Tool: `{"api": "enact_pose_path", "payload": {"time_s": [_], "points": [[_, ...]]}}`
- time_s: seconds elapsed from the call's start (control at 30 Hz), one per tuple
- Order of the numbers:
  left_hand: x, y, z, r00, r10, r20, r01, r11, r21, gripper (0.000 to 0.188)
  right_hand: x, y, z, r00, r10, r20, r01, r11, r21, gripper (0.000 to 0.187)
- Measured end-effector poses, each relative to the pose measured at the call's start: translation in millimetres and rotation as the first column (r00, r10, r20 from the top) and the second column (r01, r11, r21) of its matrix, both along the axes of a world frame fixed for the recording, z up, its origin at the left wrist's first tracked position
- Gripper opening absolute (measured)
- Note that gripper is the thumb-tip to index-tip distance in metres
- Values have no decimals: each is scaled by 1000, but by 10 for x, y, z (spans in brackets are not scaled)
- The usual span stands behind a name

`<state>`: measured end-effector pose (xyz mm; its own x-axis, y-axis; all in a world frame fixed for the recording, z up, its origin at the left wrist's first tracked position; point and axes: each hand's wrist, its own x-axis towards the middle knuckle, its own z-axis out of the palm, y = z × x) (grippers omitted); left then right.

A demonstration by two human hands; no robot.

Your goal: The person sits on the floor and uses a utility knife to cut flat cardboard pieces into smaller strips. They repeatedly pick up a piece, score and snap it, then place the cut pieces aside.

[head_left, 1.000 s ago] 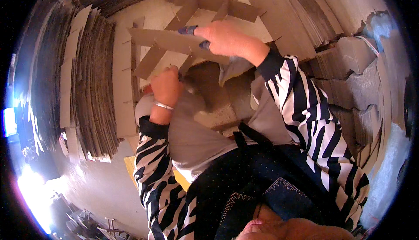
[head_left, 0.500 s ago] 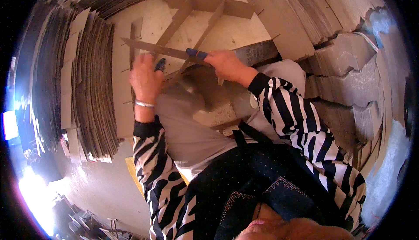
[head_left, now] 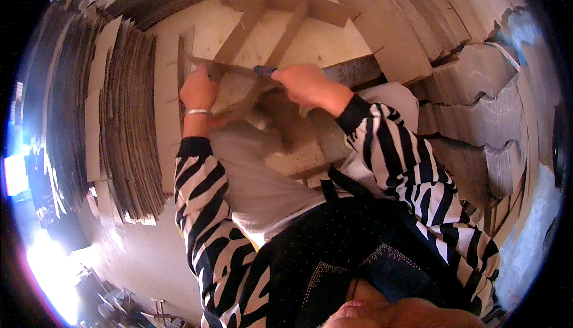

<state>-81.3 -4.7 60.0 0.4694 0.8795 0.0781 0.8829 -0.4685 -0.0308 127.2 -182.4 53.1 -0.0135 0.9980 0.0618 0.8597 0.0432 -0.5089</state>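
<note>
Apparently slotting cardboard strips (head_left: 242,28) crosswise.
Left hand (head_left: 199,89), right hand (head_left: 310,87) pinch near strip (head_left: 234,69); next likely calls for seating it squarely.

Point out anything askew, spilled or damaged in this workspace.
The stacked bundles at the right look odd: their edges run wavy and jagged, unlike the straighter cardboard stack at the left. I cannot tell if they are damaged.
</note>
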Motion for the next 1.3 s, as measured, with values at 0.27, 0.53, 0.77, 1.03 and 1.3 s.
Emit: {"api": "enact_pose_path", "payload": {"time_s": [0.27,0.53,0.77,1.03,1.3], "points": [[142,-135,144,956,-118,270,45,964,263,40,1663,-1173,80,498,-660,563,647,715,265,72],[495,248,-110,997,62,44,-52,977,-208,29,2145,-1260,326,674,-703,226,557,685,470,29],[421,232,-140,996,35,84,-22,988,-151,39,1449,-16,500,876,-329,-352,426,870,248,27],[451,174,-40,999,9,37,-1,982,-191,50,1648,495,-140,782,-523,-340,615,736,282,30],[376,172,-70,998,25,60,-13,982,-191,49,1744,408,223,682,-552,-480,695,693,191,28]]}}
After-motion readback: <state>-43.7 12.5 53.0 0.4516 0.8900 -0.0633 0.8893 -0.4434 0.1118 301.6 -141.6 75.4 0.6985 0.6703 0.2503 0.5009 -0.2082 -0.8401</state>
